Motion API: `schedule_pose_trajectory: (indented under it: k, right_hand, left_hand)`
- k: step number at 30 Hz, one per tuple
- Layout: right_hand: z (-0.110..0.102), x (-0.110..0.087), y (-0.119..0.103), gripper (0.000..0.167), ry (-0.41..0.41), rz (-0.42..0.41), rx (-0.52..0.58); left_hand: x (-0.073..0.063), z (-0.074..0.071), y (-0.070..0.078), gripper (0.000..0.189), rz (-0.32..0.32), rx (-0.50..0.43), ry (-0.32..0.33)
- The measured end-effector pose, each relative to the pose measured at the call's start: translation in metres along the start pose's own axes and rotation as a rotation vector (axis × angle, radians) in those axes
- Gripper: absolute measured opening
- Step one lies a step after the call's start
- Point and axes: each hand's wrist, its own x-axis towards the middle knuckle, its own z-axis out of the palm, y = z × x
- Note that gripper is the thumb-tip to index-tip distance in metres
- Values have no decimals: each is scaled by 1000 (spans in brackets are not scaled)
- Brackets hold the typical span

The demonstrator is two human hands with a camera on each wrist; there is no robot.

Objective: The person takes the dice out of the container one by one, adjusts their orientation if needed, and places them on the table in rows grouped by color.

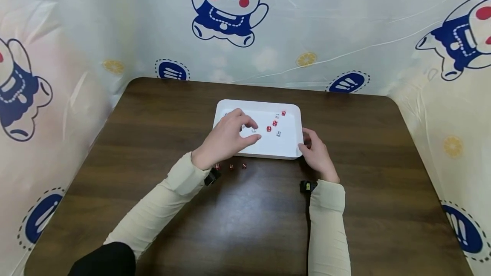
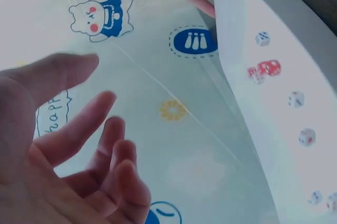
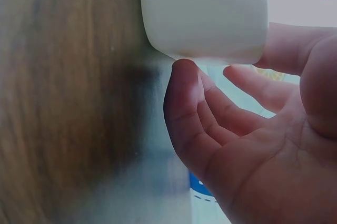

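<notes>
A white tray (image 1: 261,150) lies toward the back of the table, with red dice (image 1: 269,129) and white dice (image 1: 278,133) scattered in it. Over its left half is my left hand (image 1: 232,133). In the left wrist view the thumb (image 2: 79,71) and loosely bent fingers stand apart, with nothing between them. My right hand (image 1: 316,152) holds the tray's right end. The right wrist view shows the thumb at the rim and a fingertip (image 3: 184,77) against the underside of the tray (image 3: 205,19). Part of the tray's left side is hidden behind my left hand.
Three red dice (image 1: 231,166) sit in a row on the brown wooden table (image 1: 238,225), just in front of the tray near my left wrist. A printed curtain (image 1: 299,16) with cartoon bears hangs around the table's back and sides.
</notes>
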Motion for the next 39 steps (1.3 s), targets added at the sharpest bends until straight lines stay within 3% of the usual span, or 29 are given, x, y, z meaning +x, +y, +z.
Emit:
schedule_pose_trajectory:
  k: [7,14,21,29,34,39]
  right_hand:
    - [1,-1,1,51,13,-30,-6]
    - [0,1,1,51,16,-27,-9]
    - [0,1,0,51,6,-30,8]
    - [0,0,-3,51,6,-17,11]
    - [0,0,-2,51,11,-19,8]
    - [1,0,-1,52,13,-24,7]
  left_hand:
    - [25,6,2,22,-49,-67,5]
    - [47,30,-9,23,-50,-143,-4]
    - [66,58,-22,26,-131,-162,-36]
    - [78,76,-30,27,-193,-207,-62]
    - [82,83,-36,31,-268,-183,-102]
    - [85,86,-42,33,-371,-226,-174]
